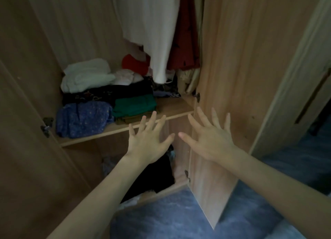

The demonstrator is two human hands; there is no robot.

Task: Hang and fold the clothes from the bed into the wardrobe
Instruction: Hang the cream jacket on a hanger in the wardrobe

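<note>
I face an open wooden wardrobe. Its shelf (175, 106) carries folded clothes: a blue patterned piece (82, 119), a green one (134, 104), a dark pile (107, 93) and a white bundle (87, 76). Above them hang a long white garment (152, 29) and a red one (184, 47). My left hand (148, 142) and my right hand (209, 138) are stretched out in front of the shelf edge, fingers spread, holding nothing. A black garment (154, 176) lies in the compartment below the shelf.
The left wardrobe door (26, 149) and the right wardrobe door (232, 77) stand open on either side of my arms. Blue carpet (170, 219) covers the floor. A pale door frame (293, 74) rises at the right.
</note>
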